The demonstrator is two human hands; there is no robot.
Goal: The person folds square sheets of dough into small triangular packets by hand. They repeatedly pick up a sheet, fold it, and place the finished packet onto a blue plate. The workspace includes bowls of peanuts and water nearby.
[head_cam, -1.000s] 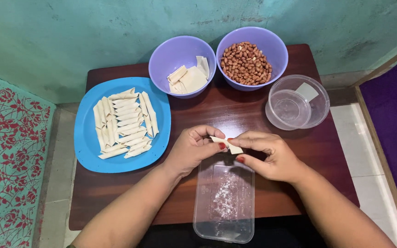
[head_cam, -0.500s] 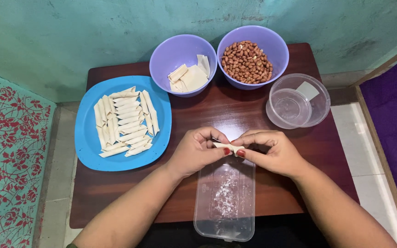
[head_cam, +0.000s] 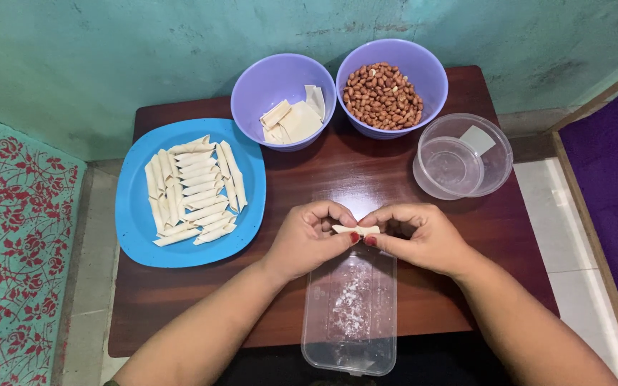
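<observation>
Pale dough roll (head_cam: 355,230), thin and short, pinched at both ends between the fingertips of left hand (head_cam: 309,239) and right hand (head_cam: 423,236); both hands closed around it, thumbs and forefingers meeting at the middle. Held just above the far end of a clear rectangular plastic container (head_cam: 352,314), lying at the table's near edge with a dusting of white flour inside. Dark brown wooden table (head_cam: 366,171) under everything.

To the left, blue square plate (head_cam: 134,221) loaded with finished rolled pastry sticks (head_cam: 194,189), laid in rough rows, some upright, some crosswise. At the far side, two lilac bowls side by side, rims nearly touching: left bowl (head_cam: 252,89) with flat wrapper sheets (head_cam: 293,120), right bowl (head_cam: 430,68) filled with red-skinned peanuts (head_cam: 383,95). Just right of and nearer than the peanut bowl, a clear round plastic tub (head_cam: 495,168), with a pale square scrap (head_cam: 478,140) lying at its far rim.

Teal painted wall (head_cam: 144,50) behind the table. Red floral mat (head_cam: 16,243) on the floor at left, purple mat (head_cam: 616,179) at right.
</observation>
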